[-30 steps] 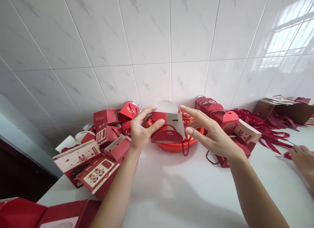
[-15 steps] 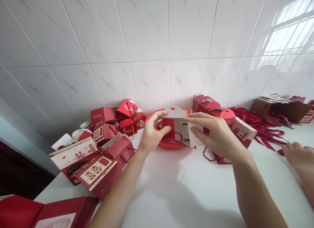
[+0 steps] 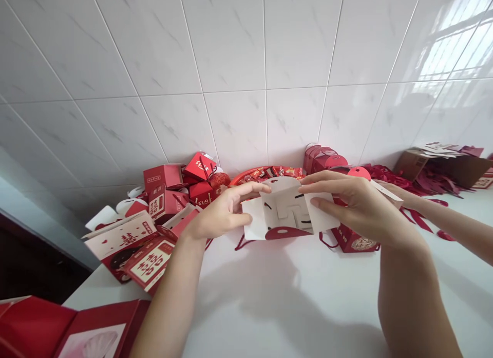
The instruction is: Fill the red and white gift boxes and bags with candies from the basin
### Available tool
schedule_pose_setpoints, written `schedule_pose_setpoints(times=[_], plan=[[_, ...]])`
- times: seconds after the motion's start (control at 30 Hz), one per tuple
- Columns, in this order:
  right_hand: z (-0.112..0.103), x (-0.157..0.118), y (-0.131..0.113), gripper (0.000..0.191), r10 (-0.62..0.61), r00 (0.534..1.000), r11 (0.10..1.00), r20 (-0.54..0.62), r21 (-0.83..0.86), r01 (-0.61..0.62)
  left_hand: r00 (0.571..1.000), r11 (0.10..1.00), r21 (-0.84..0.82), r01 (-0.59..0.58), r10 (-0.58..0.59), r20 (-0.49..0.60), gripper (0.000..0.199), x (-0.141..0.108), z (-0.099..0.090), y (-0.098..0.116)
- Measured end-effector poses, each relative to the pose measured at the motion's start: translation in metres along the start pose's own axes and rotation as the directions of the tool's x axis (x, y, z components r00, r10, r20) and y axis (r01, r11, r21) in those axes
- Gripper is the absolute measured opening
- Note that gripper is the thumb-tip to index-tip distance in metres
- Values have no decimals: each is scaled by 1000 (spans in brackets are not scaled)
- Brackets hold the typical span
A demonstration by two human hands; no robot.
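Observation:
A red paper gift box (image 3: 288, 206) with a white inside stands in front of me, its top open toward me and its flaps spread. Short dark cord ends show on its inner walls, and a red cord handle (image 3: 243, 242) hangs at its lower left. My left hand (image 3: 221, 210) holds the left white flap between thumb and fingers. On the other side, my right hand (image 3: 356, 206) grips the right flap (image 3: 322, 214). Behind the box is a red tray (image 3: 239, 178) with red-wrapped sweets (image 3: 283, 172).
Several red gift boxes (image 3: 165, 209) crowd the left of the table (image 3: 246, 306). More red boxes (image 3: 323, 160) stand behind my right hand. A co-worker's arm (image 3: 442, 214) reaches in from the right, near red ribbons (image 3: 379, 173) and a cardboard box (image 3: 458, 168).
My hands have spread the box's flaps; the left flap and bare inside now show. The red piece and cord seen inside before no longer show. The co-worker's arm has reached further left.

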State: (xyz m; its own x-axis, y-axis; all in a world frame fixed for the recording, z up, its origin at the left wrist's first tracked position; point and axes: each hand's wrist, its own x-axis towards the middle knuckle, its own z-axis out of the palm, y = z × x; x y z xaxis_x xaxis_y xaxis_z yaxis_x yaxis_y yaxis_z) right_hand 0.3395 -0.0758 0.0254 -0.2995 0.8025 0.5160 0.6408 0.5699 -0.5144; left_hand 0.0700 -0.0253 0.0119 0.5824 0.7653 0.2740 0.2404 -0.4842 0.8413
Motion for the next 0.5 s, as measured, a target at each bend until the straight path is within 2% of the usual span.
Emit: schedule_pose_setpoints(times=[0.13, 0.23, 0.33, 0.43, 0.5], plan=[[0, 5, 10, 30, 68, 974, 994, 218, 64, -84, 981, 995, 48, 85, -92, 168, 68, -6, -5, 4], [9, 8, 16, 35, 128, 919, 992, 373, -34, -124, 937, 985, 74, 157, -172, 302, 76, -4, 0, -1], [22, 10, 20, 38, 169, 855, 984, 491, -129, -120, 889, 979, 95, 179, -203, 412, 84, 0, 6, -10], [34, 11, 23, 40, 219, 799, 971, 561, -208, -119, 876, 968, 198, 155, -227, 426, 91, 5, 7, -24], [40, 13, 25, 42, 249, 789, 960, 562, -251, -124, 871, 945, 281, 167, -275, 406, 95, 9, 6, -34]])
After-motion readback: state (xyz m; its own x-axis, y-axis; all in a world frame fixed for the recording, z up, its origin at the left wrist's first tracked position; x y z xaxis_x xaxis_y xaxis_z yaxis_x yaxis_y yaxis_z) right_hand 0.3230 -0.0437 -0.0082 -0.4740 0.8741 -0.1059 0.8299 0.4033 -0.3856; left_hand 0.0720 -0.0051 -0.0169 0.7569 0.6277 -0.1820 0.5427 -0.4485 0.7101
